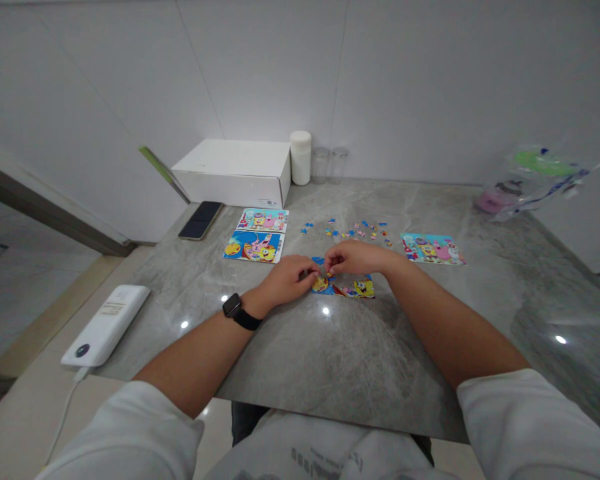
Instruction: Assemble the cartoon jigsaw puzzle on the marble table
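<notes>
A partly assembled jigsaw puzzle with a cartoon picture lies on the grey table in front of me. My left hand rests at its left edge, fingers bent together and fingertips touching the pieces there. Over the puzzle's upper left part, my right hand pinches a small puzzle piece, mostly hidden by the fingers. Beyond my hands, several loose puzzle pieces are scattered. Two picture cards, a blue one and a lighter one, lie to the left. A finished-looking cartoon puzzle lies to the right.
At the back left stand a white box, a white bottle and two upturned glasses. A phone lies near the left edge, with a white power bank and cable nearer me. A plastic bag sits back right.
</notes>
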`<state>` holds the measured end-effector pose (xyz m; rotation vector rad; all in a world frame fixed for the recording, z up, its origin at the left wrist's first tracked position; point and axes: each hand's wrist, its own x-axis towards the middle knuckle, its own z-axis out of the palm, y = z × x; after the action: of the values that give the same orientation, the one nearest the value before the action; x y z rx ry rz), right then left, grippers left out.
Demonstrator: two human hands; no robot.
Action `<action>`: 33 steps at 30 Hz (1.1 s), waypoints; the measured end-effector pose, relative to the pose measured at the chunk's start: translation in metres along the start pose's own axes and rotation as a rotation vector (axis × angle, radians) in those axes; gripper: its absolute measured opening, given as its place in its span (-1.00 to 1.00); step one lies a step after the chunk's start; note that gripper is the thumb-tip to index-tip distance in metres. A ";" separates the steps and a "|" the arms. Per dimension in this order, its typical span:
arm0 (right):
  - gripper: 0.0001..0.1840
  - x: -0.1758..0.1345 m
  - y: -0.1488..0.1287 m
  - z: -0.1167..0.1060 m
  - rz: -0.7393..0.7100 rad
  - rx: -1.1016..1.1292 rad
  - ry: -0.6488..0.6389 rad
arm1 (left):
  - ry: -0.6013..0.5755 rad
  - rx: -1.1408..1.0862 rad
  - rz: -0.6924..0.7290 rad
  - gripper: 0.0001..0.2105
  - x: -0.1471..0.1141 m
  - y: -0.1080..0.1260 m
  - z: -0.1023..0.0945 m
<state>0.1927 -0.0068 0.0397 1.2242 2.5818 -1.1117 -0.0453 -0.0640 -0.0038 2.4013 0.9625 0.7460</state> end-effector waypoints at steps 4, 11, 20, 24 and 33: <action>-0.81 -0.001 -0.002 0.000 0.037 -0.047 -0.033 | -0.004 0.012 0.026 -0.86 0.000 0.001 0.000; -0.70 -0.002 -0.008 0.000 0.055 -0.150 -0.045 | -0.020 0.018 0.064 -0.85 0.000 0.000 0.001; -0.74 -0.005 -0.006 -0.002 0.041 -0.148 -0.069 | -0.033 0.046 0.102 -0.85 0.000 0.000 0.001; -0.79 -0.008 -0.011 -0.003 0.055 -0.138 -0.097 | -0.073 0.027 0.126 -0.82 0.001 0.002 -0.001; -0.80 -0.004 -0.006 0.002 0.038 -0.162 -0.052 | -0.148 0.006 0.161 -0.82 0.000 -0.001 0.000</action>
<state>0.1903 -0.0136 0.0432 1.1865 2.5412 -0.8952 -0.0461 -0.0638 -0.0041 2.5209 0.7202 0.6106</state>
